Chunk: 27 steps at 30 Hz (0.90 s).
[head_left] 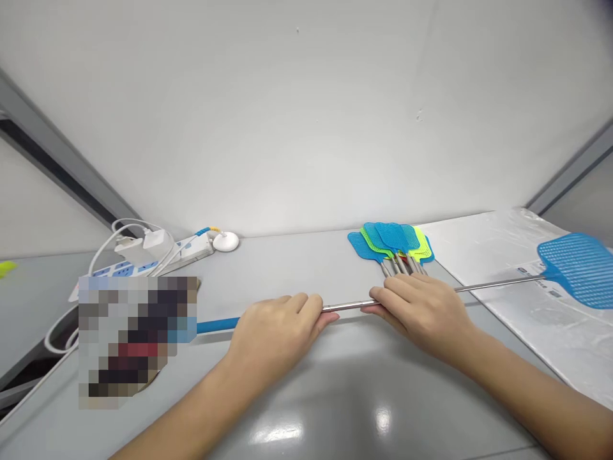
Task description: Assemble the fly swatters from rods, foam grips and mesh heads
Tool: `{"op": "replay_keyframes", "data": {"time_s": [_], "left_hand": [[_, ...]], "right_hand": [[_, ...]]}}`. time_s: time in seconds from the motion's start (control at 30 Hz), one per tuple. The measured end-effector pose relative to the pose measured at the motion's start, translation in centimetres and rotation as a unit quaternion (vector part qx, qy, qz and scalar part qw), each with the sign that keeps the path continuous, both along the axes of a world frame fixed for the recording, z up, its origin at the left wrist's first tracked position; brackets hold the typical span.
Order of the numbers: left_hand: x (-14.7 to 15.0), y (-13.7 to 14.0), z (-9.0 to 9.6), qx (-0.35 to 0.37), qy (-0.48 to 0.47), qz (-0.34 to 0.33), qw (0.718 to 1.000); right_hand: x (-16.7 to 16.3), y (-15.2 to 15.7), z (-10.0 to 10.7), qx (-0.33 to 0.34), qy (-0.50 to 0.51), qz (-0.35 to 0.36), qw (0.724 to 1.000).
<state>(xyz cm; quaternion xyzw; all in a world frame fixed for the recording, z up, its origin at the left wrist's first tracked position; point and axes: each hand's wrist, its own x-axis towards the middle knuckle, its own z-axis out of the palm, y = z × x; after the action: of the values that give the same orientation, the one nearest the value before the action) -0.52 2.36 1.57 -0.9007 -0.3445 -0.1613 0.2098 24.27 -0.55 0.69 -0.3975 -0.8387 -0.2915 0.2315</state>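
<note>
A blue fly swatter (579, 268) with a thin metal telescopic rod lies across the view in both my hands. My left hand (278, 332) is closed round the rod where it meets the blue handle (218, 324), which reaches out to the left. Closer to the mesh head, my right hand (426, 313) grips the rod with fingers over the top and thumb beneath. A short stretch of bare rod shows between the hands. Just behind my right hand lies a pile of blue and yellow-green fly swatters (393, 239) with short metal stems.
A power strip (184, 254) with white plugs (156, 246) and cables sits at the left, beside a round white device (225, 241). A pixelated patch hides something in front of it. Plastic-wrapped white sheeting (507, 332) covers the right of the grey table (297, 390). A wall stands behind.
</note>
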Motion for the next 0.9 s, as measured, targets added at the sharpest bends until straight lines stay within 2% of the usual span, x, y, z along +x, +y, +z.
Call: {"op": "replay_keyframes", "data": {"time_s": [0.13, 0.3, 0.5, 0.6, 0.73, 0.83, 0.9], "left_hand": [[-1.7, 1.8, 0.6, -0.025, 0.019, 0.015, 0.999], [-4.5, 4.2, 1.9, -0.094, 0.036, 0.06, 0.993], [-4.1, 4.2, 1.2, -0.122, 0.041, 0.033, 0.991], [-3.8, 3.9, 1.3, -0.112, 0.047, 0.045, 0.992], [-4.0, 3.6, 2.1, -0.084, 0.057, 0.083, 0.991], [-3.9, 3.0, 2.0, -0.057, 0.053, 0.093, 0.993], [-3.2, 2.3, 1.3, -0.039, 0.043, 0.071, 0.996]], "right_hand": [[1.1, 0.8, -0.1, 0.009, -0.011, -0.017, 1.0], [4.4, 1.9, 0.3, -0.012, -0.03, -0.053, 0.998], [6.4, 2.7, 0.3, -0.029, -0.031, -0.041, 0.998], [7.4, 3.2, 0.1, -0.045, -0.016, -0.05, 0.998], [8.3, 3.6, 0.0, -0.024, -0.002, -0.048, 0.999], [7.5, 3.4, 0.0, -0.007, 0.011, -0.055, 0.998], [6.0, 2.8, 0.0, -0.009, 0.015, -0.047, 0.999]]}}
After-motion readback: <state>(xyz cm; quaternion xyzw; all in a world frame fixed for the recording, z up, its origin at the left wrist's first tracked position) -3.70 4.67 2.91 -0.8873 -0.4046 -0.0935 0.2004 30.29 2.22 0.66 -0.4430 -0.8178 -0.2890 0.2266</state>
